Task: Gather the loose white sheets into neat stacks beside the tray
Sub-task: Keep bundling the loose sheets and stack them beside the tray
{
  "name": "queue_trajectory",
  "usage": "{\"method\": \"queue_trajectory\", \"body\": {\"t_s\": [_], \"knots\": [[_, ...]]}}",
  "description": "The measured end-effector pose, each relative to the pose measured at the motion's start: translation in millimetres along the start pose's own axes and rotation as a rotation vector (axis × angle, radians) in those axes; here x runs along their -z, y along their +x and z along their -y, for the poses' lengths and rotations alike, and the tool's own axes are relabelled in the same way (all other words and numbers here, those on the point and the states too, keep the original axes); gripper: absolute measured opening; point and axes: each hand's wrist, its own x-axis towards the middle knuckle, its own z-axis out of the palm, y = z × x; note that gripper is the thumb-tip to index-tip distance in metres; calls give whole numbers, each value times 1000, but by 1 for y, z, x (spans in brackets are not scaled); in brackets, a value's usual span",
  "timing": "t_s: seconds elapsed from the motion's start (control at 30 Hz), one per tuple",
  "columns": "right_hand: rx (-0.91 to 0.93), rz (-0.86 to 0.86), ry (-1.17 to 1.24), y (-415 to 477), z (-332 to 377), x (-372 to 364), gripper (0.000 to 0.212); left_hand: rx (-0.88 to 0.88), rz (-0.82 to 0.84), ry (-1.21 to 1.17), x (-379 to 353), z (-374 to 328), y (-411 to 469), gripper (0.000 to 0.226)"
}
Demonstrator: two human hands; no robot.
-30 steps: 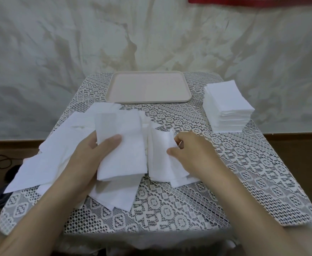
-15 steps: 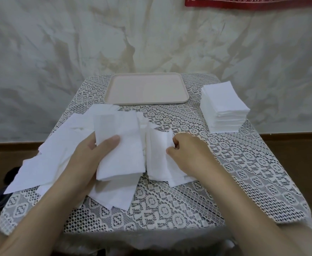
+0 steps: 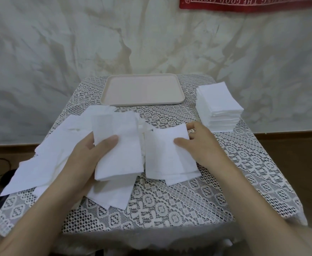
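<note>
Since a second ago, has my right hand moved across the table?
Yes. The right hand, pinching a loose sheet, has shifted rightward, closer to the neat stack beside the tray.

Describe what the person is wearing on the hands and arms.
The left hand and right hand are ungloved, with no ring, watch or bracelet visible. The left forearm and right forearm are bare to the frame's bottom edge; no sleeve appears.

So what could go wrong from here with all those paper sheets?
The loose sheets on the left overhang the edge of the table and might slide off. The finished stack sits close to the right edge, so a nudge from the right hand could tip it. Its pinched sheets look uneven and may stack crookedly.
</note>
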Motion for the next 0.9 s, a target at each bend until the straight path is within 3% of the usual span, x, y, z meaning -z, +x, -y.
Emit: {"method": "queue_trajectory", "body": {"t_s": [0.07,0.17,0.37,0.57,0.73,0.9], "knots": [[-32,15,66,-2,1,2,29,1,-7,7,1,0,-1,38],[-22,101,-24,-11,3,3,10,7,-18,11,2,0,-3,40],[-18,109,-127,-19,1,6,14,2,-2,10,-1,-1,-7,37],[3,76,-376,-19,11,-8,34,6,2,21,0,0,-4,39],[18,66,-461,-16,14,-15,36,10,6,7,2,3,-1,38],[28,80,-451,-13,14,-17,25,6,8,4,2,3,1,35]]}}
